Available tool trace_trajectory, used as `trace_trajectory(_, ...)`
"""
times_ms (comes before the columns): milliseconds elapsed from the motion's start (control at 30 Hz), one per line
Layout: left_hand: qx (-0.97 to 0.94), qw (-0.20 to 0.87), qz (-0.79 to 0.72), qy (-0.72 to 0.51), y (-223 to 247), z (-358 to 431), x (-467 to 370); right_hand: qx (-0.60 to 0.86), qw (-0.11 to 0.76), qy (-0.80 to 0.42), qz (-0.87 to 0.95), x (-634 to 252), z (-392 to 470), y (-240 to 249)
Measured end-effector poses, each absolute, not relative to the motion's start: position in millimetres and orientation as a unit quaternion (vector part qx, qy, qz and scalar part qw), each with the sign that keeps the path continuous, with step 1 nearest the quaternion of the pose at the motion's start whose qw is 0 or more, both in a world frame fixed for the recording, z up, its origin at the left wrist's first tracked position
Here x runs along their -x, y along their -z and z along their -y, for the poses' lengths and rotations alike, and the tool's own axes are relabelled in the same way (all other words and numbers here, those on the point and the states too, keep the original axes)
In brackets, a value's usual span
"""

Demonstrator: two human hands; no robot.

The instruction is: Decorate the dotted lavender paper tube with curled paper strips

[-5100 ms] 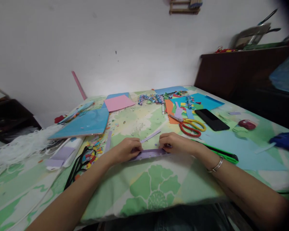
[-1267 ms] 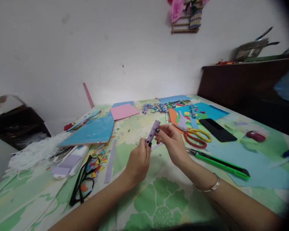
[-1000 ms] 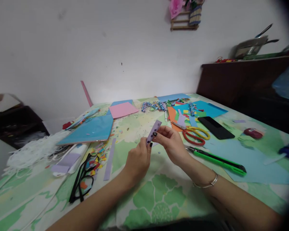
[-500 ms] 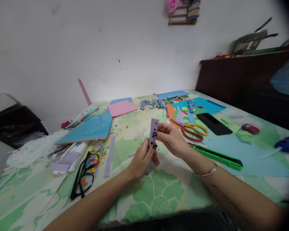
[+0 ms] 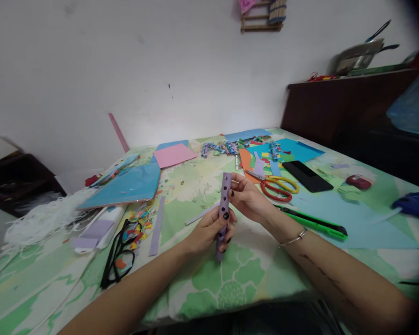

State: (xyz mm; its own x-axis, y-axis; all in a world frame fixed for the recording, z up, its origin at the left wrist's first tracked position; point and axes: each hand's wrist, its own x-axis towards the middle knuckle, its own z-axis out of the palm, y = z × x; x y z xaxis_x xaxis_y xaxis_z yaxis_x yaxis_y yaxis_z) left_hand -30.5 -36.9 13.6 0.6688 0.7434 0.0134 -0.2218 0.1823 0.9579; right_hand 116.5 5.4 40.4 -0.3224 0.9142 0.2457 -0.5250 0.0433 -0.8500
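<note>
A narrow purple paper strip (image 5: 225, 197) with a row of dark round holes or dots stands nearly upright over the middle of the table. My left hand (image 5: 212, 229) is closed around its lower half, thumb on the front face. At the strip's upper right edge, the fingertips of my right hand (image 5: 247, 197) pinch it. Another thin purple strip (image 5: 200, 215) lies on the cloth behind my left hand, and a longer purple strip (image 5: 157, 226) lies further left.
Black glasses (image 5: 117, 256), paper scraps (image 5: 139, 230) and a blue packet (image 5: 125, 186) are left. Red-and-yellow scissors (image 5: 275, 186), a green cutter (image 5: 314, 222) and a black phone (image 5: 307, 176) are right. Pink paper (image 5: 174, 155) lies further back.
The held strip has turned so more of its dotted face shows. My right fingers have shifted from its front face to its right edge. The camera view has moved slightly.
</note>
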Motion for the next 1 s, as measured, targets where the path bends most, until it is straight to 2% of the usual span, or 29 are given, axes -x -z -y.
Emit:
trace_trajectory(400, -0.595, 0.643, -0.295, -0.381, -13.8, 40.5, 25.1, 0.247, 0.596, -0.601, 0.472, -112.3, -4.4, -40.7)
trace_trajectory(700, -0.57, 0.651, -0.319, -0.385, -13.6, 39.9, 24.1, 0.324, 0.591, -0.521, 0.524, -113.6, 7.2, -55.9)
trace_trajectory(1000, -0.58, 0.645, -0.316, -0.384, -10.8, 39.3, 20.8, 0.363, 0.573, -0.535, 0.504, -112.9, 12.6, -62.3)
